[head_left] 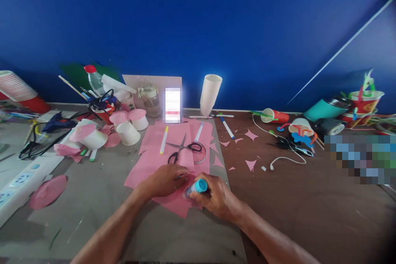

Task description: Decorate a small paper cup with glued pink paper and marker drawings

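My right hand (216, 198) is wrapped round a glue stick (201, 186) with a light-blue end, held upright with its lower end at the pink paper (176, 206). Just left of it, my left hand (168, 179) rests on the same paper with its fingers curled. A dark bluish sliver shows between those fingers, too small to name. Beyond my hands, scissors (182, 147) with black handles lie half spread on pink sheets (151, 140). A yellow marker (164, 140) and a pale-blue marker (199, 132) lie beside them.
White paper cups (128, 133), some topped with pink discs, stand at left near a power strip (23, 179). A cup stack (211, 95) stands by the blue wall, near a lit screen (172, 105). Pink scraps (251, 165), a white cable (283, 159) and a teal bottle (324, 109) are at right.
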Demonstrator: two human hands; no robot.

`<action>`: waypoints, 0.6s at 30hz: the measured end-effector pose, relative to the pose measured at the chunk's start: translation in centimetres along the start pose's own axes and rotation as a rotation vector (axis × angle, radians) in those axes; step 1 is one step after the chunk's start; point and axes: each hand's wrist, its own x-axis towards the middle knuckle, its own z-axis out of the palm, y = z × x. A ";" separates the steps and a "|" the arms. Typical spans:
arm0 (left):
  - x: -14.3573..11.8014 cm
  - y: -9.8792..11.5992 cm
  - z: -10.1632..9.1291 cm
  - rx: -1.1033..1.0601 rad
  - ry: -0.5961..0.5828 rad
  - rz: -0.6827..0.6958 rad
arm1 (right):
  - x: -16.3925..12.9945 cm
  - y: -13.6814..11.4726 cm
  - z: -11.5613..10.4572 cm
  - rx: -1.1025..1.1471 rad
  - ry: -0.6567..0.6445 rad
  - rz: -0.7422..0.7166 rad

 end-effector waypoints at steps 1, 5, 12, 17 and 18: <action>0.0 0.0 0.0 -0.001 -0.008 -0.009 | 0.0 0.0 0.1 -0.015 0.029 0.030; 0.1 -0.2 0.1 -0.012 -0.037 -0.023 | -0.1 0.1 0.9 -0.042 0.069 0.044; 0.0 0.1 -0.2 0.000 -0.029 -0.031 | -0.2 0.0 0.1 0.176 0.121 0.051; 0.0 0.4 -0.4 0.010 -0.009 -0.062 | 0.2 0.6 -2.1 0.333 0.301 0.058; 0.0 0.5 -0.5 0.012 -0.009 -0.073 | 0.2 0.8 -2.3 0.365 0.321 0.062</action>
